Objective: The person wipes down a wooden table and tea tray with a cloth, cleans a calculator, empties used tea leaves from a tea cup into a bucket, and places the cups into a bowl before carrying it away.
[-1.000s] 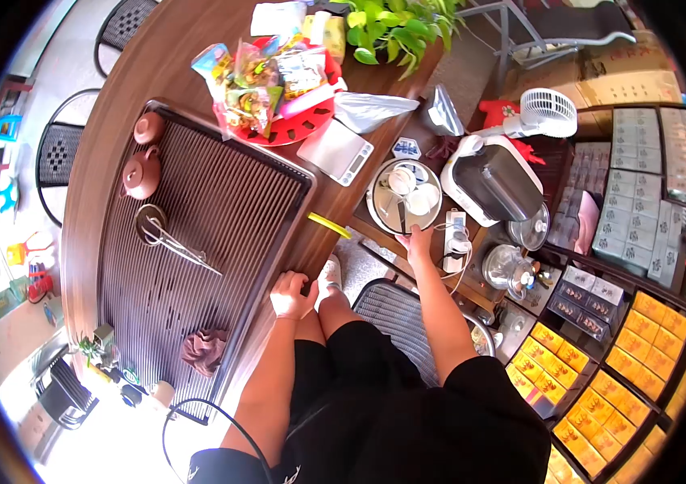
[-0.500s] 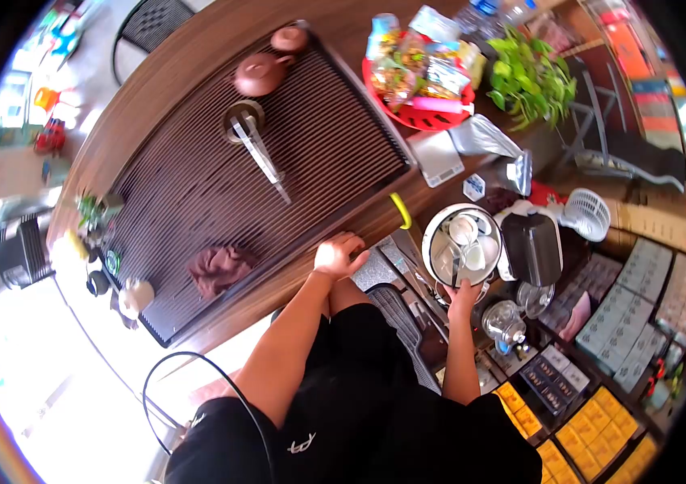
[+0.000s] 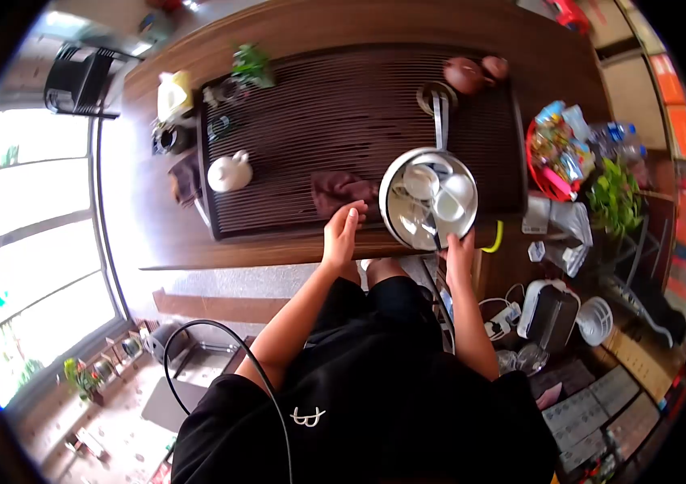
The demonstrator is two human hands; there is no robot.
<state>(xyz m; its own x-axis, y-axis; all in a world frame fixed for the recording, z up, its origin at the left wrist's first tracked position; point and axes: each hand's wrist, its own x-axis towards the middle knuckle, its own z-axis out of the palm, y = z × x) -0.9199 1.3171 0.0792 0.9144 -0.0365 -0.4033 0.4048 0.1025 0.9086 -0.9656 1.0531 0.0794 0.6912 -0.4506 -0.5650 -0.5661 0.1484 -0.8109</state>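
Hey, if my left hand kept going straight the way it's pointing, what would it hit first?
Your left hand would probably meet the crumpled brown cloth on the slatted tray first, though this single view leaves the hand's height unclear.

Strong daylight enters through tall windows [image 3: 36,218] on the left, blown out to white, and casts pale glare on that end of the wooden table [image 3: 278,250]. The slatted tray [image 3: 319,105] looks dark. Fisheye distortion curves straight edges; black fills the corners; small details are soft.
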